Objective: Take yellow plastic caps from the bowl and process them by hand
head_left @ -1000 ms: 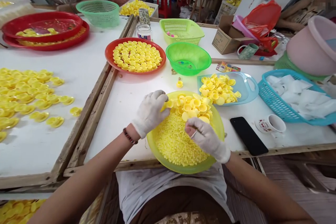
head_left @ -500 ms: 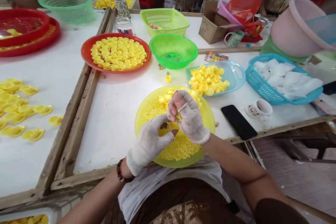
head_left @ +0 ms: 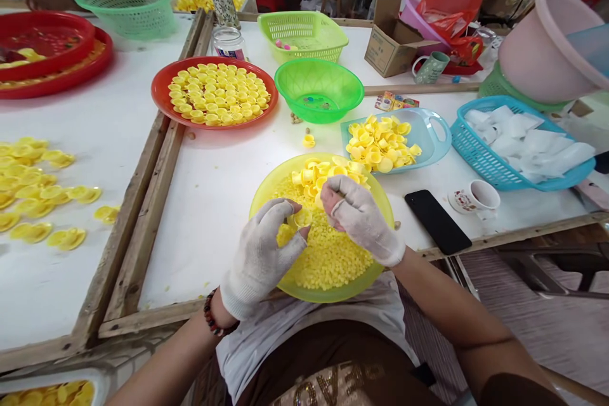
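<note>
My left hand [head_left: 266, 254], in a white fingerless glove, grips a small yellow plastic cup [head_left: 301, 220] between thumb and fingers. To its right is my right hand [head_left: 361, 219], gloved the same way, with its fingers curled in; whatever they hold is hidden. Both hands are above a yellow bowl [head_left: 266, 187] that rests at the table's front edge. Small yellow pellets [head_left: 333, 266] fill much of this bowl. At its far side lies a heap of yellow cups [head_left: 328, 171], partly behind my right hand.
Behind the bowl are a red plate [head_left: 159, 92] of yellow cups, a green bowl [head_left: 318, 85] and a blue tray [head_left: 432, 149] of cups. A phone [head_left: 438, 222], a mug [head_left: 476, 196] and a blue basket [head_left: 514, 171] lie to the right. Wooden strips [head_left: 143, 222] divide the tabletop.
My right hand has moved right and slightly down, away from my left hand. My left hand has shifted a little left, and the cup in it shows more fully.
</note>
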{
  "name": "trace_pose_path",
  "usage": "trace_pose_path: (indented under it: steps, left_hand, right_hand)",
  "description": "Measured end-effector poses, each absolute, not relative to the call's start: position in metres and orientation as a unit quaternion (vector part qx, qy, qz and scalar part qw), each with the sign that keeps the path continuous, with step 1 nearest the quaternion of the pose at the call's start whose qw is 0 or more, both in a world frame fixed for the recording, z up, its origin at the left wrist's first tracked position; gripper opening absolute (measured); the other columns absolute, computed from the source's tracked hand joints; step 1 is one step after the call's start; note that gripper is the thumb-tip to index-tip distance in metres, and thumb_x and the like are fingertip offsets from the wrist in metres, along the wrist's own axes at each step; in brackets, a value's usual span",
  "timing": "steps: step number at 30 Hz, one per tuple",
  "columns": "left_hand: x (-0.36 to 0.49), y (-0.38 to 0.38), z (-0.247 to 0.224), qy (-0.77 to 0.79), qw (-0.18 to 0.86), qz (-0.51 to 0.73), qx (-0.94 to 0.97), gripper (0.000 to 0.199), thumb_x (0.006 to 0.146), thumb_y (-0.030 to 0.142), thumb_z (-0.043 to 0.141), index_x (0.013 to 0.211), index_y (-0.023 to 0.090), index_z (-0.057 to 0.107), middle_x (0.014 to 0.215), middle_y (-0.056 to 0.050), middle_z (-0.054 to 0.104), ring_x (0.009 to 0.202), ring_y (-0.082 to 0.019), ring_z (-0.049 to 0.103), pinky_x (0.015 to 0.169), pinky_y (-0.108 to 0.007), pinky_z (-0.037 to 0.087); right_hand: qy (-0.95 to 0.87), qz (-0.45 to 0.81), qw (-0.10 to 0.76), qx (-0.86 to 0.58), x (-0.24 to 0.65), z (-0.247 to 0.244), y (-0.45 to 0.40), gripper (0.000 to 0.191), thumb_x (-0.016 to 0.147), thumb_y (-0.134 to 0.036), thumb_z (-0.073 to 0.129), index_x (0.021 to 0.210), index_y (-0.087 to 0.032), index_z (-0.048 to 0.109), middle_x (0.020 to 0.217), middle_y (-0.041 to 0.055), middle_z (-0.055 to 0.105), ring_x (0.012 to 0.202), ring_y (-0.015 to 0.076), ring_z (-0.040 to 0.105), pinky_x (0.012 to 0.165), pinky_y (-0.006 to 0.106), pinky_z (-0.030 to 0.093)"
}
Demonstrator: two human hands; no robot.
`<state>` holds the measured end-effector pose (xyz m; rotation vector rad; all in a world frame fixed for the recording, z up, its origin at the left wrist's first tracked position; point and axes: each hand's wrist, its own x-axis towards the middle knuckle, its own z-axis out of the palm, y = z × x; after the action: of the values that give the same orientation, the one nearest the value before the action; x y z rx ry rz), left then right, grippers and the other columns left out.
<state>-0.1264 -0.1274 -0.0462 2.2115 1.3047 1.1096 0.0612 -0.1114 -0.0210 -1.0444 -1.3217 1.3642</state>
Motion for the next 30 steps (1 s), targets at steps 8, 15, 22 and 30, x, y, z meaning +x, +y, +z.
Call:
trace_pose_path:
  steps: [8,15,22,30]
  left_hand:
    - [-0.120,-0.132,-0.051,0.466,0.155,0.368,0.789,0.017,0.089,0.030,0.064,0.104,0.023,0.065,0.112,-0.006,0.074,0.103,-0.023,0.070,0.092,-0.032,0.058]
    - [-0.132,-0.132,-0.053,0.481,0.354,0.402,0.694,0.038,0.089,0.037,0.069,0.123,0.020,0.063,0.114,-0.009,0.073,0.091,-0.021,0.072,0.083,-0.035,0.061]
    - [-0.187,-0.125,-0.046,0.547,0.279,0.433,0.660,0.032,0.089,0.041,0.069,0.112,0.018,0.068,0.114,-0.010,0.070,0.096,-0.020,0.068,0.088,-0.034,0.057]
    - [-0.373,-0.120,-0.080,0.862,-0.017,0.274,0.427,0.031,0.080,0.037,0.064,0.100,0.014,0.067,0.083,-0.003,0.065,0.078,-0.019,0.060,0.076,-0.031,0.048]
  right_hand:
    - [-0.634,0.537,0.294,-0.473,0.072,-0.028,-0.113,0.017,0.089,-0.035,0.063,0.096,-0.021,0.055,0.082,-0.0021,0.057,0.072,0.0123,0.052,0.064,0.026,0.044]
    - [-0.671,0.497,0.293,-0.466,0.089,-0.031,-0.116,0.020,0.096,-0.020,0.045,0.109,-0.021,0.060,0.079,-0.0015,0.061,0.065,0.0111,0.054,0.061,0.025,0.043]
    - [-0.893,0.134,0.164,-0.396,0.090,-0.046,-0.140,0.022,0.095,-0.031,0.057,0.113,-0.020,0.065,0.115,0.0117,0.065,0.102,0.0277,0.059,0.088,0.044,0.047]
    - [-0.922,0.093,0.140,-0.348,0.091,-0.077,-0.151,0.025,0.096,-0.038,0.056,0.108,-0.017,0.060,0.100,0.0115,0.065,0.091,0.0290,0.060,0.080,0.045,0.046]
